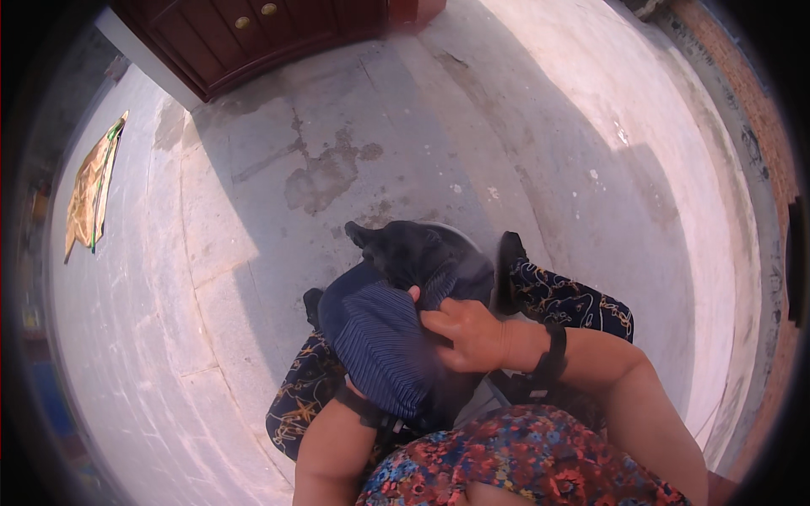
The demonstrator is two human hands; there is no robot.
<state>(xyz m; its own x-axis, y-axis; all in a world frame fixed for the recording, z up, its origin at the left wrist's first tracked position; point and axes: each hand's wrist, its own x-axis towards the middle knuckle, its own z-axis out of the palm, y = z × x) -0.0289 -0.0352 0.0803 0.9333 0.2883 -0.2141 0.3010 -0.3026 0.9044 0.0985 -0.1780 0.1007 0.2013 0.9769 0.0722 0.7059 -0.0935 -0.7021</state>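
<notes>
A dark blue garment with thin pale stripes (375, 337) is bunched between my knees. Black cloth (413, 249) lies bundled against its far side. Closed at the garment's right edge, my right hand (464, 333) pinches a fold, with its fingers curled in. My left hand (414, 293) is mostly covered by the striped cloth; only a fingertip shows at the fold, close to my right hand, and it seems to press the cloth from the left. Behind the cloth curves a pale rim (456, 234), perhaps of a basin; the rest of it is hidden.
Both my legs in dark patterned trousers (574, 299) flank the cloth. Around them is a pale concrete floor (278, 211) with damp stains and shadow. Dark red double doors (270, 38) stand at the far left. A golden-brown sheet (94, 185) lies on the left, and a brick wall (759, 93) edges the right.
</notes>
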